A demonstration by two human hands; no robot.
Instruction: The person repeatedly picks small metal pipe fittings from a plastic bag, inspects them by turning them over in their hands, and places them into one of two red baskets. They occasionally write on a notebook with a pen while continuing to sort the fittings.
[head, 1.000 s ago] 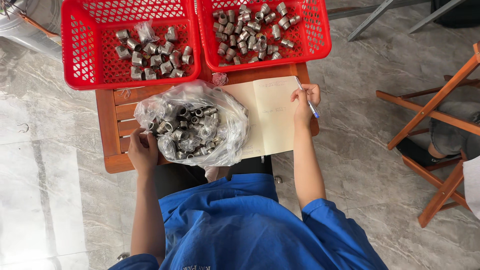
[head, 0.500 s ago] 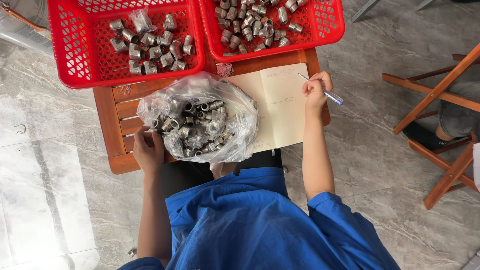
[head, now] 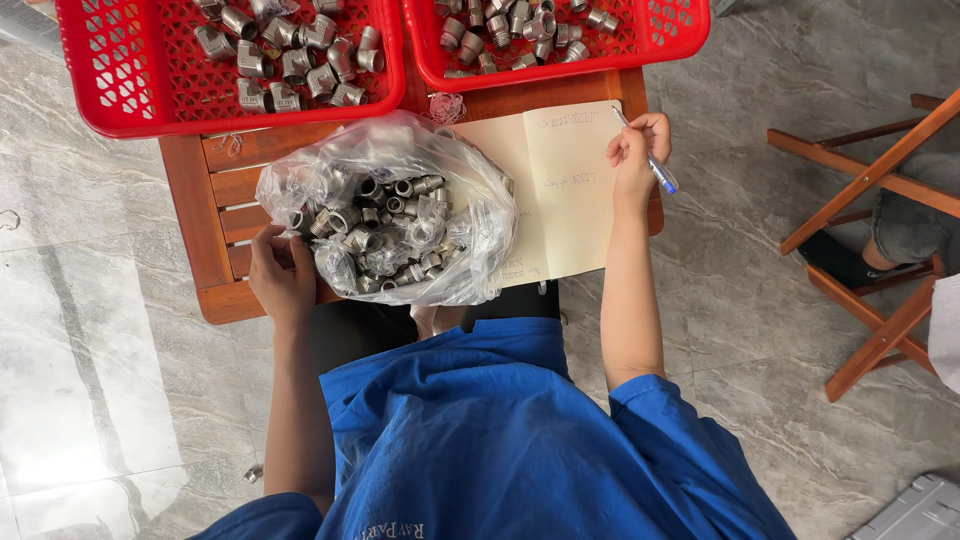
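Note:
A clear plastic bag (head: 395, 150) full of grey metal pipe fittings (head: 385, 225) lies on a small slatted wooden table (head: 220, 205). My left hand (head: 282, 275) grips the bag's left edge. Beside the bag lies an open cream notebook (head: 560, 200). My right hand (head: 635, 155) rests on its right page and holds a pen (head: 648, 155) with a blue end. The bag covers the notebook's left part.
Two red plastic baskets, one on the left (head: 130, 90) and one on the right (head: 650, 45), hold several metal fittings at the table's far side. A wooden folding chair (head: 870, 250) stands to the right with another person's leg (head: 905, 225) on it. The floor is grey marble tile.
The view has shifted so the table sits higher in frame. My right hand with the pen stays on the notebook page, and my left hand stays at the bag's left edge.

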